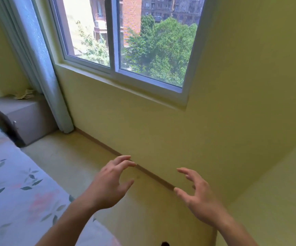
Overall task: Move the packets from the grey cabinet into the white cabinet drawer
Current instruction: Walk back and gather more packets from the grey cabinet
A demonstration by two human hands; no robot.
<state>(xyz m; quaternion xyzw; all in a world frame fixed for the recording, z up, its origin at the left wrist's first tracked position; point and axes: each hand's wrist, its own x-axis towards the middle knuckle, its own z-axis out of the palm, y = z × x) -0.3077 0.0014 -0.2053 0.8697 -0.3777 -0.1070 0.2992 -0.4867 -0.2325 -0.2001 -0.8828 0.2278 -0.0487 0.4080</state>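
The grey cabinet [23, 116] stands in the far left corner beside the bed, its front shut, with a small handle on it. A pale crumpled heap that may be packets [24, 94] lies on its top at the back. My left hand [110, 183] and my right hand [195, 196] both hover in mid-air over the floor near the wall, fingers spread and relaxed, holding nothing. Both hands are far from the cabinet. No white cabinet is in view.
A bed with a floral cover [10, 183] fills the lower left. A curtain [42, 68] hangs beside the window [122, 41]. A yellow wall runs right of the hands, with a strip of pale floor [69, 162] between bed and wall.
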